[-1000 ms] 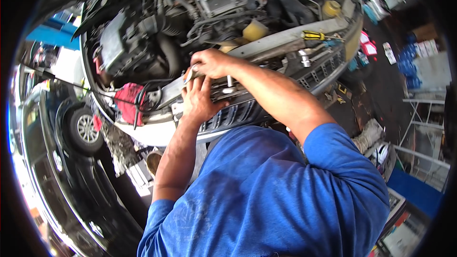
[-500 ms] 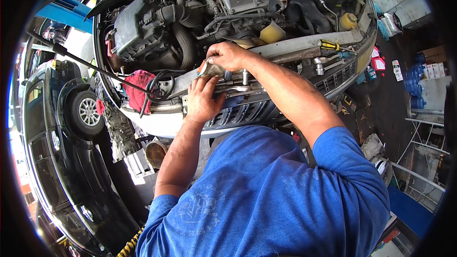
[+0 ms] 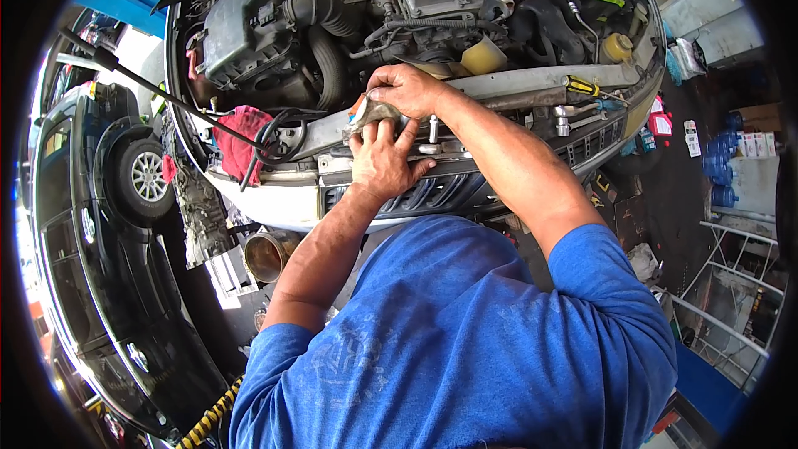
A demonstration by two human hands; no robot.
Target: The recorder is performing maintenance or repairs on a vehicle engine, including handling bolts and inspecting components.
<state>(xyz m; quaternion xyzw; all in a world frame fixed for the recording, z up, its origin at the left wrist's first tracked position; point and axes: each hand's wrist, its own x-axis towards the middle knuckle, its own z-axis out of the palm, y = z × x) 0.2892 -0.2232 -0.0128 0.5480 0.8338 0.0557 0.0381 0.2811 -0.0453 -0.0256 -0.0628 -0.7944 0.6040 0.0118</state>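
Observation:
Over the front crossmember (image 3: pixel 532 81) of a car with its hood up, both my hands are at a crumpled, grimy grey-beige rag (image 3: pixel 362 121). My right hand (image 3: pixel 406 90) grips its upper side with bent fingers. From below, my left hand (image 3: pixel 384 158) pushes its fingertips into the rag, thumb sticking out to the right. A small bit of orange (image 3: pixel 357 105) shows at the rag's left edge; what it belongs to is hidden. Just right of my left hand, a socket tool (image 3: pixel 433 129) stands upright near the grille.
On the right of the front panel lie a yellow-handled screwdriver (image 3: pixel 579 85) and a ratchet with socket (image 3: pixel 563 120). A red cloth (image 3: pixel 241 135) and a looped black cable (image 3: pixel 278 140) sit at left. The hood prop rod (image 3: pixel 154 87) slants across there. A black car (image 3: pixel 108 266) stands beside.
My left hand has moved right and its fingers now press deeper into the rag. My right hand stays on the rag, shifted slightly. The whole view has shifted a little.

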